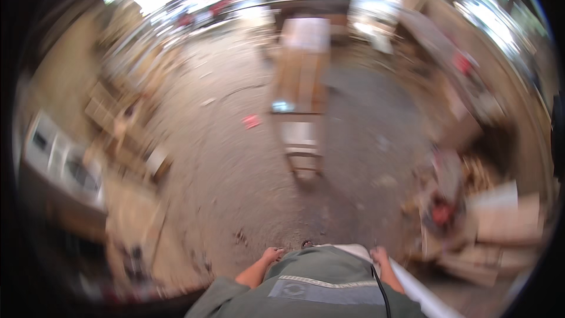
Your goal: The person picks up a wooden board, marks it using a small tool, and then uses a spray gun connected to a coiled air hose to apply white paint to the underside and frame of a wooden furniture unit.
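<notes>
The whole view is motion-blurred. My left hand (272, 254) hangs low by the hem of my grey-green shirt (318, 285), its fingers curled, and I make out nothing in it. My right hand (380, 254) is at my right side against a long white board or sheet (418, 294) that runs down toward the lower right edge. The hand seems to grip its upper end. A black cord (379, 291) hangs down my shirt front.
A long wooden bench or stack of boards (299, 82) stands ahead on the dusty concrete floor (235, 171), with a red scrap (251, 121) beside it. Wood offcuts (118, 118) and white panels (53, 153) line the left. Clutter with a red item (442, 213) and pale boards (500, 224) fill the right.
</notes>
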`<state>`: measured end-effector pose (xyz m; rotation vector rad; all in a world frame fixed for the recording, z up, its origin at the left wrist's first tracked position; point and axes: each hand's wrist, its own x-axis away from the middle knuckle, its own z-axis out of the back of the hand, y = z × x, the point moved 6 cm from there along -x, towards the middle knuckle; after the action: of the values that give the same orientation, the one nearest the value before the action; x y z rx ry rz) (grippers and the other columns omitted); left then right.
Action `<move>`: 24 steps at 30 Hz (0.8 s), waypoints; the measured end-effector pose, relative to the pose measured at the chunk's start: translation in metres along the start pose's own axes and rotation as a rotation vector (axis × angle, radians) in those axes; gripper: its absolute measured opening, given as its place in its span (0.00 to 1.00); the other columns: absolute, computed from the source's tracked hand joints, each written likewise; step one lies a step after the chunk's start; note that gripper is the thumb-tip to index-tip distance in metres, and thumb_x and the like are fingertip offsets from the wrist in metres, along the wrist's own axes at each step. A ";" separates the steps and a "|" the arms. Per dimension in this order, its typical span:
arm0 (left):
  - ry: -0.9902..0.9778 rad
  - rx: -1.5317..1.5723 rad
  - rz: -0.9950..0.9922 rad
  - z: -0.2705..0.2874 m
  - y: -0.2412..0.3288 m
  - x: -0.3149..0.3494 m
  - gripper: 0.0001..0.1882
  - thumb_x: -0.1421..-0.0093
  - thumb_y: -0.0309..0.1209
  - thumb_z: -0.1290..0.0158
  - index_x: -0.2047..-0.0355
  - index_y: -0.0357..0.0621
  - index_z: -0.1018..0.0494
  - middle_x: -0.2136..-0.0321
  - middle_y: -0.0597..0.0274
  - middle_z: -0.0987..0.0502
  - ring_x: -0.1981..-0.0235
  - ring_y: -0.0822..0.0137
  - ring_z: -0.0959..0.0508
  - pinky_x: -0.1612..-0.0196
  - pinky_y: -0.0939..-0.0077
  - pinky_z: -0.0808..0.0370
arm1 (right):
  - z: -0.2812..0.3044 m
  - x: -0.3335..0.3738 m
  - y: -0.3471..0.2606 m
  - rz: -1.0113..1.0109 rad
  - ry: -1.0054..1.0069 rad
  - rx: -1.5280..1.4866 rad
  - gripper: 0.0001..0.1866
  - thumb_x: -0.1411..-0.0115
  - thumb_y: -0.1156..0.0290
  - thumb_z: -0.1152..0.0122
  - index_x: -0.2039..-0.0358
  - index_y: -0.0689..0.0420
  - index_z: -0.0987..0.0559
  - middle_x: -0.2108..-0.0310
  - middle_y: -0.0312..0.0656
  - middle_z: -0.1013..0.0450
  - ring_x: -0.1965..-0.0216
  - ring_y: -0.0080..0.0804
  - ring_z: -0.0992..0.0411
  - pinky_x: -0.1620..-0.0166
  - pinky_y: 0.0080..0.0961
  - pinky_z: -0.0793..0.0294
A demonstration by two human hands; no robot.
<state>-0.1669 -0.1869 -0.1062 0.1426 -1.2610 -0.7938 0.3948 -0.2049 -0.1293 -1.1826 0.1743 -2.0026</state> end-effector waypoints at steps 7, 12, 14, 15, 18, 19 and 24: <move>0.198 0.227 0.119 0.023 -0.128 0.031 0.24 0.35 0.48 0.44 0.57 0.37 0.20 0.68 0.54 0.17 0.69 0.62 0.18 0.64 0.62 0.21 | -0.061 -0.076 -0.065 0.543 -0.137 0.446 0.17 0.40 0.62 0.40 0.59 0.63 0.17 0.64 0.56 0.19 0.63 0.50 0.19 0.59 0.43 0.22; 0.401 0.547 0.222 0.010 -0.181 0.063 0.24 0.37 0.49 0.42 0.58 0.37 0.21 0.71 0.55 0.18 0.72 0.61 0.19 0.66 0.61 0.22 | -0.068 -0.076 -0.190 0.644 -0.388 0.753 0.18 0.39 0.62 0.42 0.59 0.64 0.18 0.63 0.55 0.19 0.63 0.49 0.19 0.59 0.43 0.21; 0.448 0.617 0.233 -0.001 -0.198 0.078 0.25 0.37 0.50 0.43 0.56 0.37 0.21 0.68 0.52 0.17 0.68 0.58 0.18 0.62 0.59 0.22 | -0.072 -0.077 -0.235 0.632 -0.429 0.802 0.18 0.38 0.62 0.43 0.59 0.65 0.18 0.63 0.55 0.19 0.63 0.49 0.19 0.59 0.43 0.21; 0.470 0.653 0.242 -0.011 -0.206 0.086 0.26 0.37 0.50 0.43 0.55 0.38 0.21 0.66 0.51 0.17 0.66 0.56 0.17 0.61 0.58 0.22 | -0.078 -0.077 -0.256 0.583 -0.443 0.782 0.18 0.38 0.62 0.43 0.59 0.65 0.18 0.63 0.55 0.19 0.63 0.49 0.19 0.59 0.43 0.21; 0.564 0.570 0.475 -0.043 -0.217 0.113 0.28 0.37 0.52 0.44 0.51 0.37 0.23 0.55 0.46 0.19 0.53 0.50 0.19 0.51 0.53 0.24 | -0.103 -0.086 -0.305 0.276 -0.479 0.429 0.20 0.36 0.62 0.42 0.52 0.67 0.21 0.64 0.52 0.20 0.68 0.43 0.20 0.66 0.41 0.21; 0.568 0.551 0.522 -0.051 -0.217 0.121 0.30 0.38 0.52 0.44 0.50 0.36 0.24 0.52 0.45 0.20 0.50 0.49 0.20 0.48 0.52 0.26 | -0.115 -0.099 -0.317 0.288 -0.557 0.420 0.21 0.34 0.62 0.42 0.49 0.65 0.23 0.65 0.48 0.22 0.71 0.40 0.22 0.71 0.37 0.22; 0.494 0.734 0.599 -0.110 -0.219 0.125 0.29 0.38 0.53 0.44 0.56 0.34 0.21 0.61 0.46 0.17 0.61 0.49 0.16 0.56 0.55 0.21 | -0.191 -0.125 -0.380 0.440 -0.708 0.506 0.17 0.38 0.64 0.39 0.56 0.66 0.20 0.70 0.44 0.22 0.75 0.35 0.22 0.74 0.32 0.22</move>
<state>-0.1586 -0.4569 -0.1554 0.4923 -0.9826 0.2419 0.0644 0.0898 -0.1397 -1.2946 -0.3784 -1.0724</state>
